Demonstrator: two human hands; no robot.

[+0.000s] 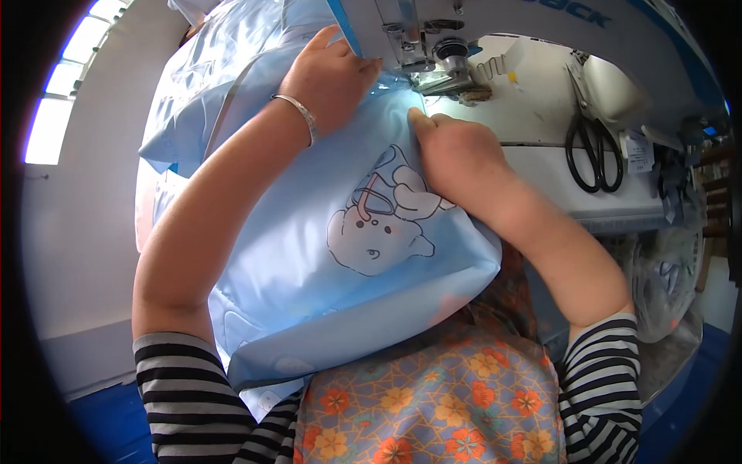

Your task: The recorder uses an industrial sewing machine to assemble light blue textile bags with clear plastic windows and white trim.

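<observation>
A large sheet of light blue fabric [309, 209] with a printed cartoon bear spreads from the sewing machine [495, 15] down over my lap. Its upper right edge runs in under the machine's presser foot [421, 73], where a small lamp glows. My left hand [328, 81], with a bracelet on the wrist, is closed on the cloth just left of the needle area; some fingertips are hidden by the machine head. My right hand [461, 155] is curled into a fist nearer to me, pinching the fabric's right edge between thumb and fingers.
Black-handled scissors [593, 151] lie on the machine bed at the right, beside a white rounded part [614, 85] and a white tag [638, 151]. More bunched blue fabric [224, 85] rises at the far left. A clear plastic bag [657, 286] hangs at the right.
</observation>
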